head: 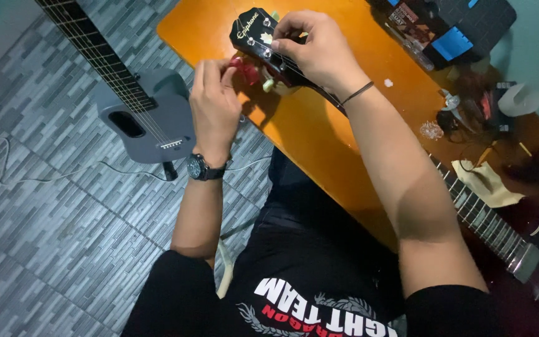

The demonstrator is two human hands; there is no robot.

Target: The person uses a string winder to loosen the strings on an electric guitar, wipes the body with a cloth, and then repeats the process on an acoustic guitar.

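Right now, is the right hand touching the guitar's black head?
Touching. The head view shows the right hand with its fingers resting on the guitar head, no gap.

The right hand (316, 50) covers the middle of the black guitar headstock (254, 34), hiding what its fingertips pinch. The left hand (214, 103) mostly closes over a red tool (244, 68), perhaps a string winder. The forearm hides much of the guitar neck (494, 228), whose body runs off the right edge. A grey guitar (145, 112) loses its neck at the top edge.
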